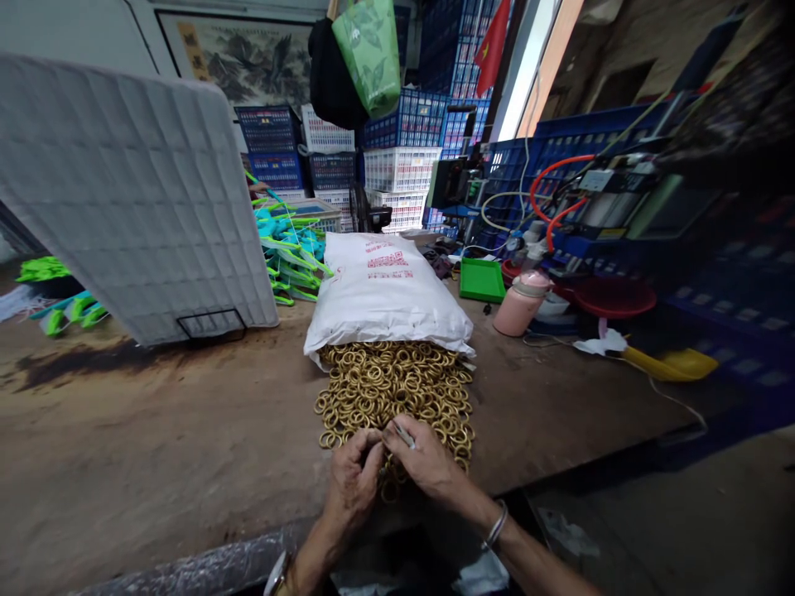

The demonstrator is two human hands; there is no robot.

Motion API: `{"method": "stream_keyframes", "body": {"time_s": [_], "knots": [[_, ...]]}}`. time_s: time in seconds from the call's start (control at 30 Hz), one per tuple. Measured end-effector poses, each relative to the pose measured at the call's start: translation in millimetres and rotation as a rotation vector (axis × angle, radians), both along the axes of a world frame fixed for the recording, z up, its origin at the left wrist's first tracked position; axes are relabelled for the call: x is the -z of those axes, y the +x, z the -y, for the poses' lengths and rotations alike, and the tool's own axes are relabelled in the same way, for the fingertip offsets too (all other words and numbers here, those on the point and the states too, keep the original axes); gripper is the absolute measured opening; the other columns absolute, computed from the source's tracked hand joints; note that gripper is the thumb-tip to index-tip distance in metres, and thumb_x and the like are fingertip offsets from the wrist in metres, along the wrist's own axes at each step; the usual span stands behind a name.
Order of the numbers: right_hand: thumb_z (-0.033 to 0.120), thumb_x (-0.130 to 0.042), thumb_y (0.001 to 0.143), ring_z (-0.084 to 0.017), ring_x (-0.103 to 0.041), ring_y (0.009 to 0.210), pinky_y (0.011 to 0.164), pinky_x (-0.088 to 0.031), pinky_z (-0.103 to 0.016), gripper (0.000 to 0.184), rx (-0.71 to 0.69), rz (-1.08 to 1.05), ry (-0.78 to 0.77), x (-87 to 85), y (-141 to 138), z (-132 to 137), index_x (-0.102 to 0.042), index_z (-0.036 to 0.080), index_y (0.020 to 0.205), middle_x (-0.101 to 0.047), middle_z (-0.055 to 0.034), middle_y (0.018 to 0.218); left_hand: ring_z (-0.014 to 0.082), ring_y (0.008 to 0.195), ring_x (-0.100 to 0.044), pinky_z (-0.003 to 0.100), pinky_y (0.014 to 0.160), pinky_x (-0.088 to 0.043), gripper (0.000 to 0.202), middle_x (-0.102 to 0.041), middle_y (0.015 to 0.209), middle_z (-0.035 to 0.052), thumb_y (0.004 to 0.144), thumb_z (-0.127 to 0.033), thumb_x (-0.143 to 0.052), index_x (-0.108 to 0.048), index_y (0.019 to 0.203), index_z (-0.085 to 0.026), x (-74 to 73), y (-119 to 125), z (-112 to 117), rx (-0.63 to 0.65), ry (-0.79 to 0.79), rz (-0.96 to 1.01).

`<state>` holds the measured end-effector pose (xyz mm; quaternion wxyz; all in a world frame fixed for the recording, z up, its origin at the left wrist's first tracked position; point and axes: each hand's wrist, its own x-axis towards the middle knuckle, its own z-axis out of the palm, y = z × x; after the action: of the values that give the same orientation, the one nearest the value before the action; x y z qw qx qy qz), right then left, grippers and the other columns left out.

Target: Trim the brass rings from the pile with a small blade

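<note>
A heap of gold-coloured rings point(397, 385) spills from the mouth of a white sack point(388, 290) with red print. Over the near edge of the heap, my left hand point(356, 473) is closed, thumb and fingers pinched together. Whatever it pinches is hidden or too small to name. My right hand point(428, 459) grips a slim grey metal tool point(403, 434), its end poking out between thumb and fingers. The fingertips of both hands meet just above the rings.
A white padded panel point(142, 199) stands at left beside green and blue plastic pieces point(291, 248). To the right are a green tray point(482, 280), a pink bottle point(522, 303), a yellow scoop point(676, 364) and a machine with orange hoses point(612, 203). Stacked crates point(401, 170) fill the back.
</note>
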<state>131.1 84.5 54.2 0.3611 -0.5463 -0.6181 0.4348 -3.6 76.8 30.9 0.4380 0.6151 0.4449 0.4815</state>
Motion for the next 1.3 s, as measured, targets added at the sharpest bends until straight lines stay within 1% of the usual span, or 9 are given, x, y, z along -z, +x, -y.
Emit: {"method": "stream_keyframes", "body": {"time_s": [0.2, 0.3, 0.53, 0.67, 0.77, 0.87, 0.97, 1.13, 1.3], "knots": [[0.044, -0.045, 0.078, -0.007, -0.033, 0.05, 0.046, -0.028, -0.018, 0.033, 0.024, -0.033, -0.053, -1.8, -5, 1, -0.04, 0.018, 0.058, -0.038, 0.0058, 0.053, 0.0064, 0.042, -0.037, 0.018, 0.042, -0.031, 0.03, -0.048, 0.051, -0.0037, 0.073, -0.044, -0.054, -0.053, 0.064, -0.016, -16.1, 6, 6, 0.132, -0.368, 0.324], [0.044, -0.043, 0.078, -0.007, -0.037, 0.048, 0.047, -0.03, -0.019, 0.034, -0.029, -0.119, -0.088, -0.6, -5, 1, -0.043, 0.017, 0.057, -0.043, 0.0044, 0.051, 0.0033, 0.037, -0.029, 0.016, 0.037, -0.022, 0.035, -0.049, 0.054, -0.0032, 0.072, -0.049, -0.054, -0.051, 0.067, -0.015, -20.4, 6, 8, 0.175, -0.454, 0.414], [0.037, -0.039, 0.08, -0.007, -0.037, 0.043, 0.045, -0.028, -0.019, 0.031, -0.056, -0.173, -0.138, 2.9, -1, 0, -0.046, 0.017, 0.057, -0.046, 0.004, 0.048, 0.0021, 0.037, -0.028, 0.016, 0.036, -0.019, 0.029, -0.051, 0.059, -0.0031, 0.077, -0.044, -0.051, -0.049, 0.071, -0.016, -11.1, 3, 12, 0.205, -0.433, 0.485], [0.031, -0.037, 0.081, -0.009, -0.039, 0.049, 0.049, -0.029, -0.02, 0.025, 0.044, 0.092, 0.044, 3.9, 3, 4, -0.048, 0.018, 0.063, -0.045, 0.0038, 0.052, 0.003, 0.037, -0.028, 0.015, 0.035, -0.018, 0.027, -0.05, 0.058, -0.0047, 0.077, -0.045, -0.051, -0.045, 0.073, -0.018, -9.7, 3, 14, 0.139, -0.471, 0.489], [0.016, -0.037, 0.076, -0.01, -0.041, 0.053, 0.052, -0.028, -0.02, 0.015, -0.035, 0.346, 0.167, 5.7, 5, 10, -0.049, 0.019, 0.066, -0.048, 0.0027, 0.057, 0.0029, 0.037, -0.028, 0.015, 0.035, -0.019, 0.029, -0.049, 0.056, -0.0054, 0.074, -0.046, -0.054, -0.045, 0.072, -0.018, -11.0, 4, 13, 0.102, -0.45, 0.485], [0.005, -0.036, 0.064, -0.011, -0.047, 0.062, 0.058, -0.029, -0.021, 0.025, -0.136, 0.504, 0.215, 6.4, 6, 15, -0.051, 0.019, 0.078, -0.055, 0.0005, 0.068, 0.0026, 0.036, -0.026, 0.015, 0.035, -0.019, 0.033, -0.044, 0.049, -0.0075, 0.07, -0.048, -0.058, -0.044, 0.07, -0.018, -12.8, 4, 12, 0.099, -0.422, 0.479], [0.005, -0.036, 0.061, -0.013, -0.049, 0.065, 0.06, -0.029, -0.021, 0.029, -0.145, 0.606, 0.227, 6.0, 5, 17, -0.05, 0.019, 0.082, -0.056, -0.0008, 0.07, 0.0029, 0.036, -0.025, 0.016, 0.036, -0.02, 0.035, -0.038, 0.044, -0.0094, 0.067, -0.049, -0.06, -0.044, 0.068, -0.018, -14.6, 5, 12, 0.097, -0.429, 0.474], [0.005, -0.035, 0.06, -0.014, -0.05, 0.064, 0.059, -0.027, -0.022, 0.032, -0.119, 0.669, 0.262, 5.8, 5, 17, -0.049, 0.019, 0.086, -0.056, -0.0014, 0.07, 0.0033, 0.039, -0.027, 0.016, 0.039, -0.023, 0.033, -0.041, 0.05, -0.008, 0.067, -0.047, -0.06, -0.045, 0.068, -0.018, -15.4, 4, 13, 0.078, -0.412, 0.475], [0.006, -0.036, 0.061, -0.014, -0.049, 0.062, 0.057, -0.025, -0.023, 0.028, -0.125, 0.727, 0.251, 3.9, 3, 19, -0.048, 0.019, 0.083, -0.056, -0.0013, 0.068, 0.0042, 0.043, -0.03, 0.016, 0.042, -0.026, 0.03, -0.041, 0.054, -0.0067, 0.071, -0.044, -0.059, -0.046, 0.067, -0.017, -6.4, 3, 12, 0.087, -0.331, 0.438]]}}
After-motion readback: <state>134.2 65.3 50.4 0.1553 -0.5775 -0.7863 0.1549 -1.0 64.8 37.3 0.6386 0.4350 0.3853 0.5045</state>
